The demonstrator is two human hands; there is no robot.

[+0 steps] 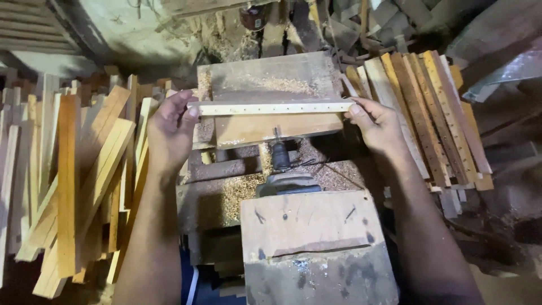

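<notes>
Head view: gripping a slim wooden strip (271, 108) by both ends, left hand (169, 133) pinching the one end between thumb and curled fingers, right hand (379, 125) closing fingertips round the other. Lying level across the front edge of a sawdust-strewn wooden work table (271, 76), touching it, with a row of small holes already showing along the whole face. Pointing up at the strip from below, just beside its middle: a drill bit (277, 134) in a dark chuck (280, 157), mounted ahead of a worn wooden housing block (307, 223). Whether touching the wood or just short of it, impossible to tell.

Judging by the filled row of holes, nearing the end of boring this piece rather than starting it. Calling next, most likely, for keeping both ends level and fingertips well off the bit line while easing the strip clear.

Standing on the left, a leaning stack of plain slats (84, 169); lying on the right, a pile of slats with hole rows (429, 113).
</notes>
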